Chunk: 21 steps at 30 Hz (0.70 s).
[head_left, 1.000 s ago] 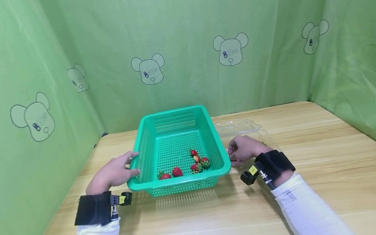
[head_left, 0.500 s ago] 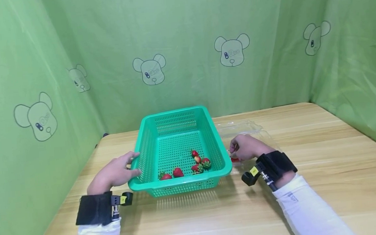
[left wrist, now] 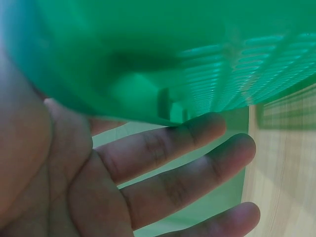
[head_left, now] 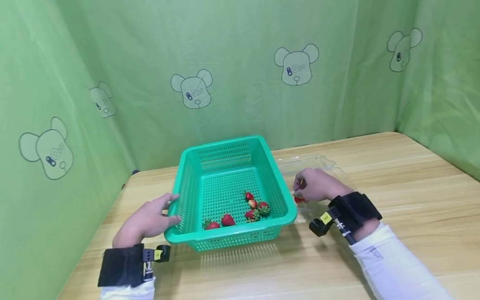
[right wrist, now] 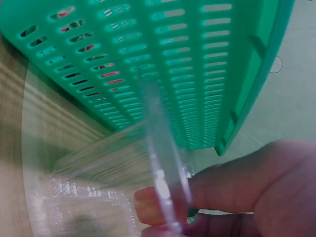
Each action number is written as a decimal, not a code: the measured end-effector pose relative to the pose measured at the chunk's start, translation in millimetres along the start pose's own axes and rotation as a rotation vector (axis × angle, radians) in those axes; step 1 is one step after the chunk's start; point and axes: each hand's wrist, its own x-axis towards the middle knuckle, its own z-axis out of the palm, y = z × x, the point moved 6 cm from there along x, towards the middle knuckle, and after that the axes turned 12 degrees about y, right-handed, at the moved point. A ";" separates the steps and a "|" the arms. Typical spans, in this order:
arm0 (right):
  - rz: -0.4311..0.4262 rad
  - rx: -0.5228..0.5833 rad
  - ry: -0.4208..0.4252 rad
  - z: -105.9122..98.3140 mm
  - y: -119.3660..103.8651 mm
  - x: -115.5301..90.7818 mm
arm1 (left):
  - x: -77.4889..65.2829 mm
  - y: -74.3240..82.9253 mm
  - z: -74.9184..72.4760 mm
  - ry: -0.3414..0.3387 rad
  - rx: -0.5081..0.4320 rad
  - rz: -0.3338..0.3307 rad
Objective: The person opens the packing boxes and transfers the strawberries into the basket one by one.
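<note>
A green slotted basket (head_left: pixel 233 231) holds several strawberries (head_left: pixel 227 220) toward its near side. My left hand (head_left: pixel 144 219) rests at its left rim, thumb over the edge; in the left wrist view, straight, spread fingers (left wrist: pixel 173 190) lie below the rim, one touching it. To the basket's right, my right hand (head_left: pixel 315 185) pinches a strawberry (head_left: pixel 299 200) at a clear plastic box (head_left: pixel 303 162). In the right wrist view, the transparent box wall (right wrist: pixel 163 163) crosses in front of the fingers and partly obscures the fruit.
A wooden table (head_left: pixel 415 203) carries the basket and box. Green curtains (head_left: pixel 232 39) with bear drawings hang behind it and at both sides. The basket's slotted side wall (right wrist: pixel 148 64) stands close to the right hand.
My right hand has risen slightly, and the red strawberry now shows below its fingertips. The left hand keeps its place on the basket rim. The basket's strawberries look the same.
</note>
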 end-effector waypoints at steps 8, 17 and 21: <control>0.007 -0.008 0.036 -5.9 -3.1 0.6 | 0.6 -1.7 0.2 0.002 0.005 -0.003; 0.007 -0.008 0.083 -14.4 -8.6 -2.3 | 1.1 -2.5 0.8 0.004 0.012 -0.007; 0.013 -0.004 0.093 -17.3 -11.2 -3.6 | 1.2 -1.7 0.7 0.004 0.014 -0.005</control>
